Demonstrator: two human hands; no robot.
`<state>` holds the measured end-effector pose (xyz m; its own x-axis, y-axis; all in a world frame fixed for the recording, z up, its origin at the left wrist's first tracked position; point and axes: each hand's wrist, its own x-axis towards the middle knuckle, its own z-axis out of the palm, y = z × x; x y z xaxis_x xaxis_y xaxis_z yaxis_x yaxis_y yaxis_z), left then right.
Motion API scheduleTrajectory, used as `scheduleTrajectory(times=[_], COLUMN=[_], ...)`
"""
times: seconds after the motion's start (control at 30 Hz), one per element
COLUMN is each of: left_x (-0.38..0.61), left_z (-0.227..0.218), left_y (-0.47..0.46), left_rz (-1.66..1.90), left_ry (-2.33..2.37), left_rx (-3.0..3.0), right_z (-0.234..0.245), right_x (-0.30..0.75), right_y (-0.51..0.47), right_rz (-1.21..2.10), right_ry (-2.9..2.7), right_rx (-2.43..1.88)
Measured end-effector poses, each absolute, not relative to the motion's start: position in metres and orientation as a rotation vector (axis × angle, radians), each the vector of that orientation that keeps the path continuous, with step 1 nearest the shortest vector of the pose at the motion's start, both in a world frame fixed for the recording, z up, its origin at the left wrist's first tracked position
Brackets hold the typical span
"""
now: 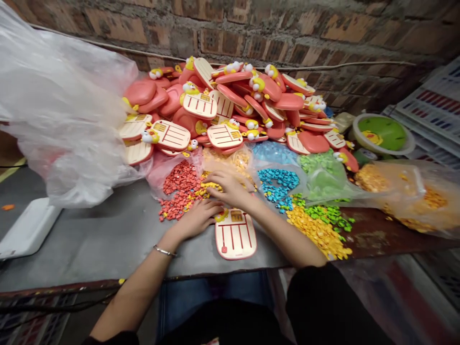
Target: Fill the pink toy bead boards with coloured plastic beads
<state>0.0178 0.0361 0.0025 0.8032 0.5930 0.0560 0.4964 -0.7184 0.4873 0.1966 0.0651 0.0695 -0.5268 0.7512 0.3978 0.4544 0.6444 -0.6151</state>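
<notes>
In front of me lies a cream board with a red rim (235, 235), with dark red grooves and a yellow cartoon head at its top. One small red piece (224, 249) sits at the lower end of its left groove. My left hand (201, 218) rests beside the board's upper left corner, fingers stretched out near the red pieces (181, 179). Beyond the board, my right hand (230, 188) reaches over a small heap of yellow pieces (212, 187), fingers apart and tips among them. Whether a piece is under its fingertips cannot be made out.
A large pile of similar boards (247, 105) stands against the brick wall (230, 28). Blue pieces (278, 184), green pieces (332, 215) and more yellow pieces (316, 230) lie right. A plastic bag (72, 110) and white box (28, 227) are left; a round tub (383, 134) stands far right.
</notes>
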Motion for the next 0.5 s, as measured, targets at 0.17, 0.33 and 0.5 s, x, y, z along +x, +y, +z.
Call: scheduleTrajectory(times=[0.17,0.33,0.5], left_x=[0.016,0.013,0.012], left_z=[-0.009,-0.02,-0.02], left_y=[0.038,0.043,0.045], left_rz=[0.319,0.313,0.298], left_ry=[0.806,0.826,0.813], left_rx=[2.562,2.591,2.61], right_z=[0.078,0.035,-0.003], right_x=[0.238,0.397,0.515], right_y=[0.014,-0.051,-0.061], right_rz=[0.192,-0.157,-0.062], right_ry=[-1.932,-1.276,-1.319], right_rx=[-1.148,-1.854,-2.23])
